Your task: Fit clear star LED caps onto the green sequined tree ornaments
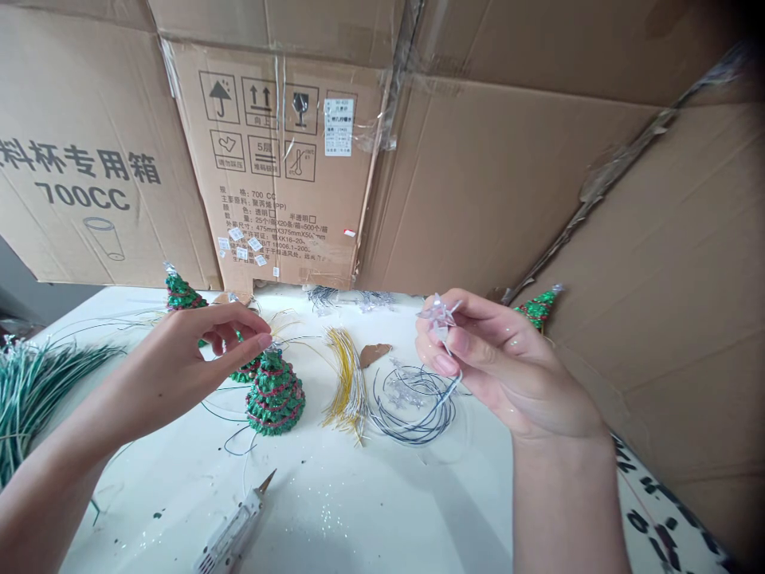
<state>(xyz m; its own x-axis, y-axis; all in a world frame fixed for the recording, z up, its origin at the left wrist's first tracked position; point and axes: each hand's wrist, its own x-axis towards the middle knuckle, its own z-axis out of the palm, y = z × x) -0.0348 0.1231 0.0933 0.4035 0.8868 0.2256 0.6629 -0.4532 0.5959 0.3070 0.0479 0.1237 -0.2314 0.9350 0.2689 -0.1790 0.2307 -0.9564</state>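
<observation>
The right hand (508,367) pinches a clear plastic star (439,315) and its wire (449,388) between the fingertips, well right of the upright glittered green cone tree (275,396). The left hand (191,355) is nearer, loosely curled and open, its fingertips (261,341) just beside the tree's tip.

The left hand (179,363) and right hand (508,371) are bare, short-nailed, and perhaps flecked with glitter.
</observation>
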